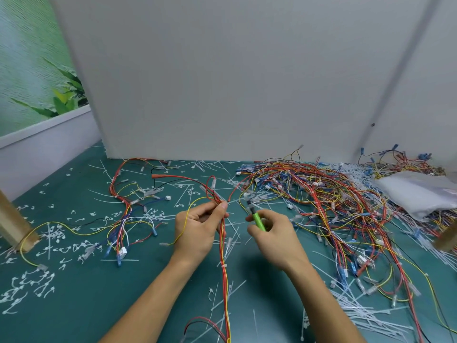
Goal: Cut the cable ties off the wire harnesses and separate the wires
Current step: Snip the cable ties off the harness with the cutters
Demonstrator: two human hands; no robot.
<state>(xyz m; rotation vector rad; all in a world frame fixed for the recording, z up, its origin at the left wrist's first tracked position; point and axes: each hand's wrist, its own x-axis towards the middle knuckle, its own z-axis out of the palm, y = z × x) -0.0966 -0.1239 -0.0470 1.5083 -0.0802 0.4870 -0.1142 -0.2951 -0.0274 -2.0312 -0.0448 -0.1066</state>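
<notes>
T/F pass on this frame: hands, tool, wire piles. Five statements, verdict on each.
1. The left hand pinches a red and yellow wire bundle. True.
2. The other hand is empty. False: the right hand grips a green-handled cutter.
3. The largest heap of wires lies on the person's left. False: the big wire pile lies on the right.
4. Cut cable ties litter the green table. True.
5. A clear plastic bag lies at the far right. True.
</notes>
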